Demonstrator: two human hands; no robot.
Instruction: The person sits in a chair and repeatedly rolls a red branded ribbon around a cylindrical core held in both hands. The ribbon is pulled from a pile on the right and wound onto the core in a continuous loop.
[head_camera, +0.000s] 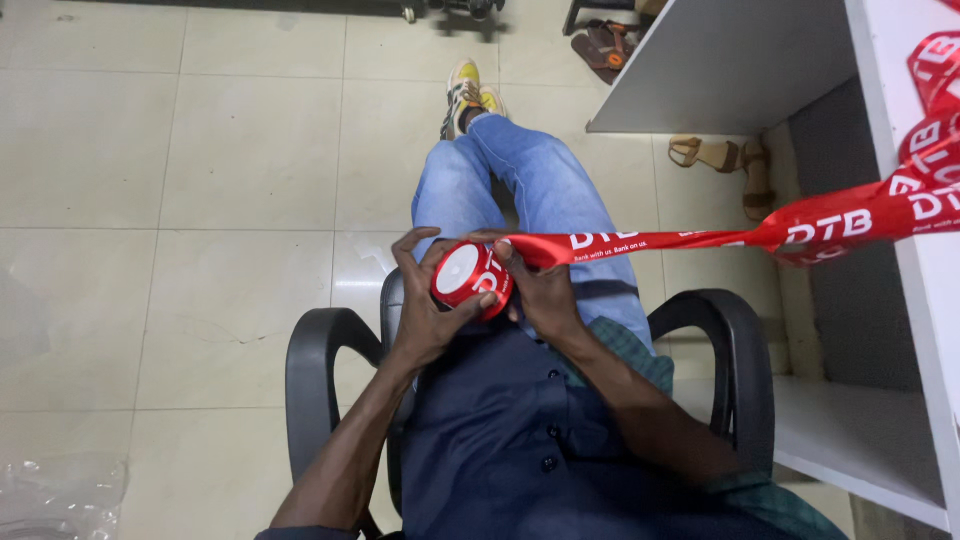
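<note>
Two hands meet over our lap on a red ribbon roll (470, 278), which sits just above the knees as we sit in a black armchair (320, 370). We judge the roll light and fairly firm, a tight coil with a pale round face, so it takes a cupping hold around its rim without harm. Its loose end, the red ribbon strip (700, 240), looks thin, soft and likely slick; it runs taut from the roll out to our right, where it bunches near the white tabletop (905, 200). Such a strip would crease or twist if pinched carelessly, so we think flat fingers close to the coil are the best place to grip it. Our left hand (425, 300) is curled part-way round the roll, thumb and fingers wrapped on its edge, grasping it rather than merely resting. Our right hand (540, 290) is closed on the far side of the roll, where the strip leaves the coil; fingers seem to press the strip down there, though we cannot tell exactly how the fingertips lie. Sandals (725, 160) rest on the tiled floor (200, 180) beneath the tabletop, well apart from the hands.
</note>
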